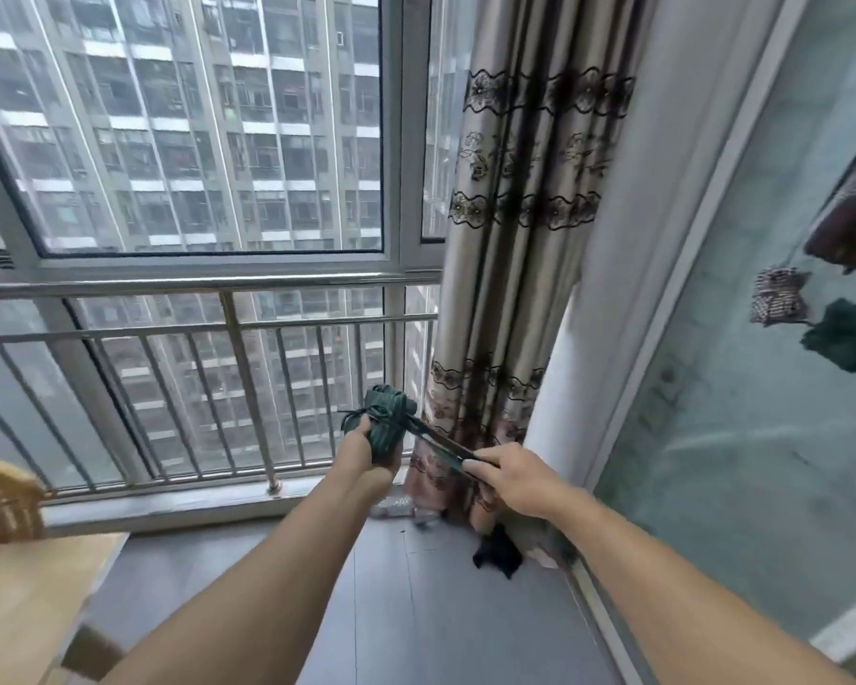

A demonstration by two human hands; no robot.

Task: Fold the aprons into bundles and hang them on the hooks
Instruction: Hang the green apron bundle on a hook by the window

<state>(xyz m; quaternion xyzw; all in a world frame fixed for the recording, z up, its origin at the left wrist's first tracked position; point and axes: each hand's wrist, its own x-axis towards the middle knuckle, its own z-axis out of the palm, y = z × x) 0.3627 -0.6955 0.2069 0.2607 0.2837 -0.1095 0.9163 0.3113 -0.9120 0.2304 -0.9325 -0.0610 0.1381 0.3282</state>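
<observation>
Two bare arms reach out over the grey floor (376, 600) toward the metal railing (203, 333); the left hand (366, 457) is curled round one dark green apron bundle (389, 420), rolled tight and wrapped with its own cord; the right hand (510, 479) pinches one dark strap (441, 444) between thumb and fingers, the strap running taut from the bundle; both are held up in front of the railing, beside one patterned curtain (520, 229); at the right, two more bundles hang, one checked (779, 296) and one green (846, 341); a dark scrap (497, 556) lies at the curtain's foot; one wooden table (26, 600) and one chair (1, 501) stand at the left.
</observation>
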